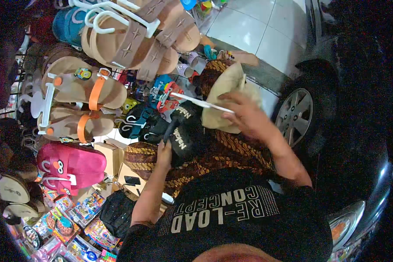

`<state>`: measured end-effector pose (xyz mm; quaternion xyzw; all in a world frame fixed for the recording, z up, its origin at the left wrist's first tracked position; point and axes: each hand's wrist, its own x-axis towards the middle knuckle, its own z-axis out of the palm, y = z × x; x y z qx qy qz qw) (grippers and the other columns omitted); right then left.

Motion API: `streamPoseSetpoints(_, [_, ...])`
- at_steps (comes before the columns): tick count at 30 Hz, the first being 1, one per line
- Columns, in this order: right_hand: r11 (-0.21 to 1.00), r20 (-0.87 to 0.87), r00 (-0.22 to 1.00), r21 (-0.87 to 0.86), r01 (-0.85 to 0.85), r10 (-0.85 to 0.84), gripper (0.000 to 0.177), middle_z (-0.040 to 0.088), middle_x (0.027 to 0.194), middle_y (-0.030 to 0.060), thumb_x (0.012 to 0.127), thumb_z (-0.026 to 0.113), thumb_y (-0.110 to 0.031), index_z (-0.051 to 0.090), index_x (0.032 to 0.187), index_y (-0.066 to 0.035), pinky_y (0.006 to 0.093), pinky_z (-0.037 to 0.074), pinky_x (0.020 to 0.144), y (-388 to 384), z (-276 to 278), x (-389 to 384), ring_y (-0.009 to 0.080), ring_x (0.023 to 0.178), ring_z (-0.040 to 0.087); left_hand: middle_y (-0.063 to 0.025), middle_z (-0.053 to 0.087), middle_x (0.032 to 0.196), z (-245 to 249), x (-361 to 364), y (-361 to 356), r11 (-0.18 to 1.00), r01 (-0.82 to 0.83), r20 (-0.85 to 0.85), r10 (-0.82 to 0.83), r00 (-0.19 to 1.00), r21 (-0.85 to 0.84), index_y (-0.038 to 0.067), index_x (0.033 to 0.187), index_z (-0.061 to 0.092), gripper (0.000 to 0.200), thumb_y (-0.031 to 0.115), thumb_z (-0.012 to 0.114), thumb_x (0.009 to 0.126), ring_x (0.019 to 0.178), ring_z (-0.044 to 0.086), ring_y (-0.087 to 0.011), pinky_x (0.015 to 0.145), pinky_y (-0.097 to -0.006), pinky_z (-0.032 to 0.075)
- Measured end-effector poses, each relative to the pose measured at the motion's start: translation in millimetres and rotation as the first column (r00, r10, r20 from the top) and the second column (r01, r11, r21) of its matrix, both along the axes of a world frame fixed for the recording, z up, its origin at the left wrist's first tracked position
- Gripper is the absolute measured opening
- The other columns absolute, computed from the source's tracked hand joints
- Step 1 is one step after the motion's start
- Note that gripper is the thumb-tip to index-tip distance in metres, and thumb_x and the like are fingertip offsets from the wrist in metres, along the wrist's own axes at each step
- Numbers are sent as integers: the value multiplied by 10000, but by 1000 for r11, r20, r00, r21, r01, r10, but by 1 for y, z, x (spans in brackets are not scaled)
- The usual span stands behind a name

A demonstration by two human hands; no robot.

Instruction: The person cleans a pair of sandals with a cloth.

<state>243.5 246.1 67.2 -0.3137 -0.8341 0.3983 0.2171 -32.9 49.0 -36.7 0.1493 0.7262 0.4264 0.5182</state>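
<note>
Well to the left of the left hand's grip, pink sandals point(70, 163) hang on a rack. Above them, orange-strap sandals point(85, 89) sit on white clips. The left hand point(163, 153) comes up from below and closes on the black sandal point(183, 131), fingers curled over its lower edge and thumb hidden behind it. The sandal stands tilted just above that grip, white lettering facing the camera. A second dark pair hangs just left of it. Up and right of the sandal, a white hanger point(196, 101) slants down to the right hand point(245, 115). That hand pinches the hanger's near end between thumb and bent fingers. The hanger's far end reaches a cluster of red and blue sandals. Just behind the right hand's grip lies a beige cloth point(225, 85) over brown patterned fabric. Right of that grip, near the forearm, stands a car wheel point(295, 115).
</note>
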Motion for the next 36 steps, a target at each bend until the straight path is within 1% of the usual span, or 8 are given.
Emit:
streamPoseSetpoints(2, [973, -94, 996, -230, -27, 5, 290, 554, 1266, 123, 952, 532, -279, 646, 1168, -122, 420, 354, 1049, -10, -21, -4, 315, 1232, 472, -68, 601, 1105, -27, -18, -7, 1000, -13, -26, 14, 1000, 12, -3, 1234, 533, 379, 276, 520, 977, 971, 552, -151, 871, -306, 437])
streamPoseSetpoints(10, [962, 222, 964, 261, 86, -146, 240, 565, 1203, 103, 970, 491, -226, 632, 1114, -96, 408, 369, 990, -27, 15, -4, 294, 1199, 475, -143, 588, 1145, 29, -26, 9, 994, 107, -400, -84, 913, 37, -67, 1234, 503, 478, 300, 585, 939, 1018, 553, -202, 913, -320, 424])
streamPoseSetpoints(16, [906, 78, 989, -399, 145, -124, 318, 620, 927, 121, 995, 463, -281, 601, 1090, -11, 345, 456, 835, -11, 50, 15, 237, 879, 593, -121, 605, 1099, 49, 3, 25, 982, 112, -358, -51, 932, 152, -52, 1202, 519, 443, 295, 595, 936, 975, 553, -177, 889, -305, 421])
streamPoseSetpoints(21, [831, -161, 966, -550, 80, -200, 407, 502, 769, -49, 985, 472, -425, 608, 869, -58, 248, 359, 604, -5, 66, 35, 64, 697, 408, -129, 612, 1078, 47, 13, 40, 966, 70, -374, 29, 927, 247, -45, 1132, 563, 370, 265, 599, 933, 997, 538, -168, 902, -313, 409])
streamPoseSetpoints(24, [667, -229, 811, -704, 243, -538, 453, 425, 658, -7, 985, 470, -428, 437, 691, -85, 280, 301, 551, -13, 66, 26, 98, 590, 349, -135, 629, 1059, 87, 24, 52, 969, 102, -480, 19, 877, 224, -61, 1103, 574, 369, 265, 601, 931, 948, 570, -200, 884, -314, 425])
streamPoseSetpoints(27, [693, -237, 847, -694, 195, -476, 445, 370, 636, -9, 987, 474, -408, 401, 683, -93, 282, 287, 525, -38, 79, 2, 105, 560, 329, -212, 632, 1061, 90, 25, 59, 944, 150, -510, 22, 860, 295, -82, 1115, 559, 543, 420, 603, 910, 984, 583, -298, 913, -378, 417])
streamPoseSetpoints(34, [196, -340, 855, -939, -284, -392, 400, 299, 583, -29, 996, 459, -386, 391, 705, -122, 250, 226, 474, -57, 49, -32, 99, 517, 280, -344, 567, 1108, 90, 46, 65, 886, 182, -650, 161, 742, 427, -197, 1195, 451, 727, 439, 625, 890, 1067, 549, -404, 979, -408, 394])
streamPoseSetpoints(36, [647, -154, 926, -754, 115, -345, 388, 457, 591, 48, 989, 468, -401, 508, 786, -72, 355, 349, 480, -60, 40, -37, 254, 474, 416, -347, 546, 1145, 89, 48, 63, 890, 169, -651, 170, 740, 424, -178, 1200, 464, 700, 432, 618, 893, 1090, 537, -412, 981, -413, 395])
